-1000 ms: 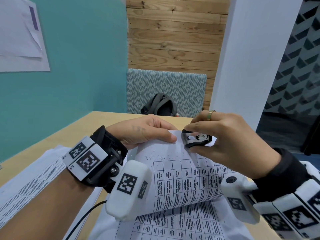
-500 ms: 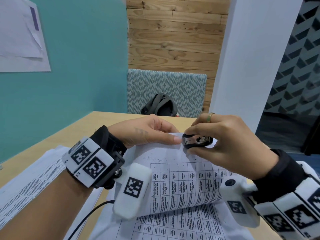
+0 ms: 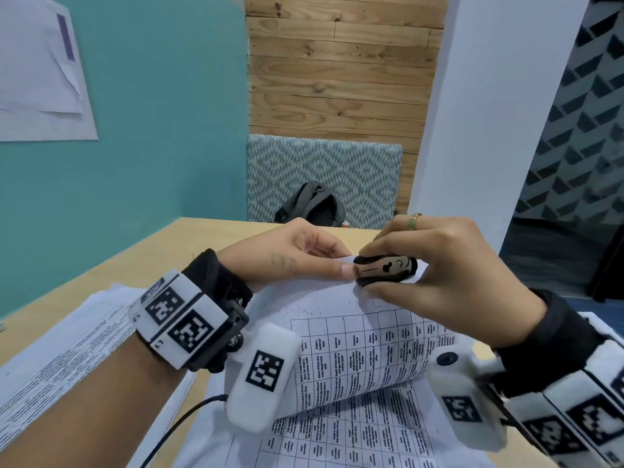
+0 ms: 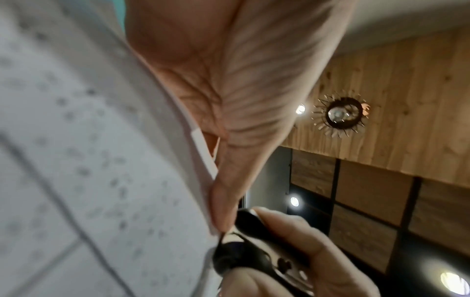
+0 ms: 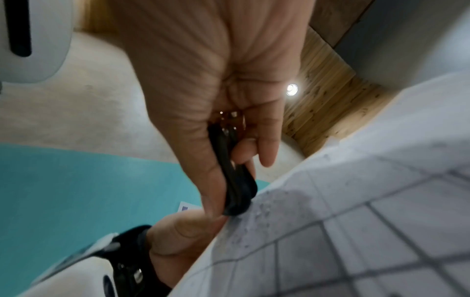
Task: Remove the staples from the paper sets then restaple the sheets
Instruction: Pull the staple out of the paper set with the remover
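Staple removal under way, restapling not begun, by the look of it; staple itself too small to make out. Stapled white paper set printed with a table grid [image 3: 364, 346], frame centre, top sheets curled up. Left hand [image 3: 297, 261] pinching top corner. Right hand [image 3: 439, 278], centre right, thumb and fingers squeezing small black clamshell staple remover [image 3: 385, 270] at that corner

staple hidden under staple remover [image 3: 385, 270]; table print blurred.
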Demonstrator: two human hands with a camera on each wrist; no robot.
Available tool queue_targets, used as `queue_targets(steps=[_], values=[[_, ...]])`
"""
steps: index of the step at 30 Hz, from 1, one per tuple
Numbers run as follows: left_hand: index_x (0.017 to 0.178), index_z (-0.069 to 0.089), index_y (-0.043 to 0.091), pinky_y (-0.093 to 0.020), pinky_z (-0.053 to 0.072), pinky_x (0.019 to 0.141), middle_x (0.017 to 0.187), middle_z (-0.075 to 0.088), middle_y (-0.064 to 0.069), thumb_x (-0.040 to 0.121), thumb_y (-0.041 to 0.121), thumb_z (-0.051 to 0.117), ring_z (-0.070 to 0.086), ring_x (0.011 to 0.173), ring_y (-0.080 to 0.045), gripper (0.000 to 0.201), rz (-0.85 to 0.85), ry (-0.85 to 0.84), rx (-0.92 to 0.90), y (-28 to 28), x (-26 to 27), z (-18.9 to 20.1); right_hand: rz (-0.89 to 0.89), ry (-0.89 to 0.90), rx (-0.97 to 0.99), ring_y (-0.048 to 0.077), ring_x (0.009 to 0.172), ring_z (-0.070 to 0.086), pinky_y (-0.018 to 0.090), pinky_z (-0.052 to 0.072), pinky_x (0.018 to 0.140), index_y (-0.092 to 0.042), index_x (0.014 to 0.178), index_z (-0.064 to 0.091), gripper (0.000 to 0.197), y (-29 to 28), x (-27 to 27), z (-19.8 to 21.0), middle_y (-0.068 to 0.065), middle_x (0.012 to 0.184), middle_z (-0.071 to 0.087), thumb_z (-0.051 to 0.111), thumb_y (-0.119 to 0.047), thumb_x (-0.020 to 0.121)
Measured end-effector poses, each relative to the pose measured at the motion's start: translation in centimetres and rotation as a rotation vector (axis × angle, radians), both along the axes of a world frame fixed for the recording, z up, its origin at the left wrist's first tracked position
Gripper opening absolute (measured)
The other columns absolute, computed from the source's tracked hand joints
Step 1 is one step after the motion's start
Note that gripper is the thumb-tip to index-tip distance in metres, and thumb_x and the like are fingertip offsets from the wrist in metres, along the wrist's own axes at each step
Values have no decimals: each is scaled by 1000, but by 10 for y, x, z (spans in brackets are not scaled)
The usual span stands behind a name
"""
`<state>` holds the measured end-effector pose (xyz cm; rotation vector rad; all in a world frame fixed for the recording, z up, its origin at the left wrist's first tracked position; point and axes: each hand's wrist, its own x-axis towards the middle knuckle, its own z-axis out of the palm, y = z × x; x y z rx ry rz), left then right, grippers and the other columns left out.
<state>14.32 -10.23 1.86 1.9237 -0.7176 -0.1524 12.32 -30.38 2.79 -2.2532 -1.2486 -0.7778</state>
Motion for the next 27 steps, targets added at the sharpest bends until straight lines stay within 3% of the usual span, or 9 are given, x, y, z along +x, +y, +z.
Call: queue_targets(steps=[3,8,17,20,24,27], values=[[77,69,7,-12,46,67,71,67,1,77,11,68,60,68,-5,4,-9,58,-73,-2,-3,2,-3,70,78,7,66,59,32,49,63,-15,82,76,23,1,0,1,-7,72,65,74,-28,63],[75,66,7,-11,45,60,64,63,4,76,13,64,57,60,-4,6,-3,83,-103,-6,-6,4,-5,170,156,6,70,63,25,51,65,-15,83,77,29,0,0,3,-14,72,65,78,-29,57],[68,59,7,-9,42,51,54,60,8,84,-1,57,54,48,0,18,59,79,-119,-15,-8,4,23,346,255,10,70,66,28,52,67,-17,79,76,29,-3,0,7,-2,73,72,80,-28,53],[68,59,7,-9,40,48,53,57,7,84,-1,58,52,46,0,18,62,65,-100,-16,-9,4,27,410,270,18,71,68,29,51,69,-15,78,76,31,-3,2,7,1,72,73,81,-28,50],[71,60,7,-9,42,53,61,58,4,85,3,60,53,53,-1,14,58,59,-72,-14,-9,4,70,581,337,33,80,68,42,53,78,-12,76,76,34,-7,6,9,12,74,73,85,-24,45],[76,61,1,-11,44,52,64,58,-3,84,4,60,54,52,-4,9,102,66,-39,-8,-7,5,-5,507,322,21,74,70,30,53,72,-14,73,76,30,-11,3,13,5,72,73,91,-17,47]])
